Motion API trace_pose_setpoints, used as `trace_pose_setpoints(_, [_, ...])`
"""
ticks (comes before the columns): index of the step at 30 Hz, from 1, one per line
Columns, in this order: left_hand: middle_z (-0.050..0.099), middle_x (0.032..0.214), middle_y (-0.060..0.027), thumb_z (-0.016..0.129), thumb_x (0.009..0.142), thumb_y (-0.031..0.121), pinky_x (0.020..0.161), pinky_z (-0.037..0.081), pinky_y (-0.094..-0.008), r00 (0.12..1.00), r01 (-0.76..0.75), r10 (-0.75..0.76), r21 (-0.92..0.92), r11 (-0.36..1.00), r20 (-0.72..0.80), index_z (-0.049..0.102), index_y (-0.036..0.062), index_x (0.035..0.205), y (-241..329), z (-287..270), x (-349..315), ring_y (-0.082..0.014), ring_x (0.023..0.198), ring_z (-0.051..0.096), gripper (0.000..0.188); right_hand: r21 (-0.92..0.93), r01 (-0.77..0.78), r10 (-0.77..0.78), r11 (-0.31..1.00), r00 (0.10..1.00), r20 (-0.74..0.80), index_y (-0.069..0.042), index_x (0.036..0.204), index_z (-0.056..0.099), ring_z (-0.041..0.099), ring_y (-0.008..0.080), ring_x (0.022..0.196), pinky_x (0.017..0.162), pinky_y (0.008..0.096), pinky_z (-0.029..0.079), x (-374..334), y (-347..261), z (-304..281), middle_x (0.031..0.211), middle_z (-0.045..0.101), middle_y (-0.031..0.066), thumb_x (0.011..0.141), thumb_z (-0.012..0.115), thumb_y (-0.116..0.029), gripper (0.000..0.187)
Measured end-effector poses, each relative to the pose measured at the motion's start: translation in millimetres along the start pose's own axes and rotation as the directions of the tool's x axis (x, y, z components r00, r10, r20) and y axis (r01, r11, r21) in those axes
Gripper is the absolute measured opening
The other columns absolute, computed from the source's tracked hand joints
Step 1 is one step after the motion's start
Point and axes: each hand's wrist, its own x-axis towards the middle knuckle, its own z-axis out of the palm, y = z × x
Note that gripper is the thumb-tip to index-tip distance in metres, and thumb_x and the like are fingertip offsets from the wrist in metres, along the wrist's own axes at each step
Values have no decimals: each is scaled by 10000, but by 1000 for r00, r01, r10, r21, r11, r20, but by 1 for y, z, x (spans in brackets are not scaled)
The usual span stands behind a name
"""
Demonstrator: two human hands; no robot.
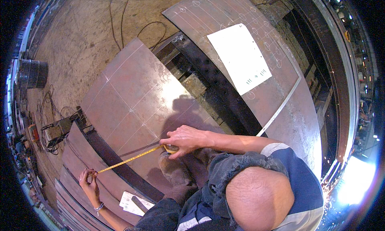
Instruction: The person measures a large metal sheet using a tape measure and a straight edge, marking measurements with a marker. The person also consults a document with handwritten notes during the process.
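Observation:
A yellow tape measure [129,160] is drawn out over a brownish steel plate [132,78] scribed with thin crossing chalk lines. My right hand [185,139] is closed round its case, which shows partly under my fingers. At the lower left, my left hand [89,180] pinches the free end of the blade; the tip itself is hidden by the fingers. The blade runs slanting between both hands, across a dark gap and the plate's near part. A brown boot [176,177] rests beside my right hand.
Another steel plate [296,126], marked with circles and lines, carries a white paper sheet [238,58] and a metal square [280,106]. Dark beams [216,74] separate the plates. More papers [134,203] lie lower left. Bright sparks [329,183] fly at right. Cables [122,26] cross the floor.

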Motion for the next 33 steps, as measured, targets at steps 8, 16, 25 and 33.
trace_pose_setpoints(8, [693, 904, -75, 726, 792, 51, 920, 429, -398, 1000, -14, 14, 17, 1000, 10, 669, 10, 835, -5, 1, -1, -286, 1002, 605, 82, -2, 13, -13, 1000, 1000, -4, -116, 1111, 576, 650, 413, 802, 667, 517, 510, 0, 2, 3, 837, 635, 185, 774, 681, -570, 575])
trace_pose_setpoints(16, [693, 910, -86, 724, 782, 35, 904, 448, -392, 999, -29, 29, -3, 1000, -26, 667, 7, 855, -7, 1, -1, -284, 976, 616, 97, -53, 25, -22, 998, 998, 53, -109, 1230, 528, 650, 399, 781, 647, 494, 518, -2, 1, -4, 896, 617, 179, 812, 658, -551, 622])
trace_pose_setpoints(25, [655, 998, -132, 668, 792, -47, 876, 465, -355, 981, 7, 14, 106, 994, -195, 630, -32, 944, -126, -45, -17, -274, 985, 611, 158, -212, -42, 50, 976, 998, 30, -132, 1307, 494, 656, 382, 795, 656, 480, 537, -39, 22, -50, 1000, 597, 172, 805, 687, -535, 672])
trace_pose_setpoints(33, [629, 1069, -142, 639, 894, 81, 888, 461, -358, 968, 194, -129, 316, 929, -214, 619, -27, 975, -169, -120, -43, -285, 1020, 594, 136, -397, -267, 187, 878, 956, -227, -43, 1192, 536, 634, 341, 857, 697, 452, 524, -84, 63, -143, 1009, 538, 149, 744, 749, -414, 620])
